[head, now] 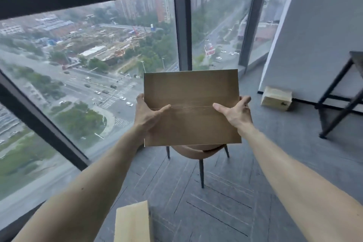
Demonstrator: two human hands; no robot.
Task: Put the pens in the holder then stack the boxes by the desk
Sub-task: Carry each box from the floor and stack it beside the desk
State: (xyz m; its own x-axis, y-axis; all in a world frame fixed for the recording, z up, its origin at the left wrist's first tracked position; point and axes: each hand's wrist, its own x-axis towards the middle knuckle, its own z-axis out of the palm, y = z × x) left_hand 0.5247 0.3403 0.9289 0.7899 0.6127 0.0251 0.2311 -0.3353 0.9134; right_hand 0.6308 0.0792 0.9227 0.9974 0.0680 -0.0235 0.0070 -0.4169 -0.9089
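Brown box (192,108): flat cardboard, plain tan top face w/ a thin seam or crease running across the middle, edges sharp. It is held up in the air in front of the person, approx. level, over a chair (196,149) whose tan seat and dark legs show just below its near edge.

L hand (146,116) grips the box's left edge: thumb lies on the top face along the seam, the other fingers (140,98) wrap round the side. R hand (234,112) mirrors it on the right edge, thumb on top, the rest curled over the side & partly hidden. Both forearms bare, stretched out fwd.

Two more boxes: a small pale box (276,98) sits on the floor (225,192) against the white wall (314,35) at right; a near pale box (133,224) shows at the bottom edge, cut off by the frame.

Floor is grey, herringbone pattern. At far right, a dark tabletop (356,58) on black angled legs, near the small pale box. Floor-to-ceiling window (88,65) w/ dark frames fills the left & centre; city streets far below.
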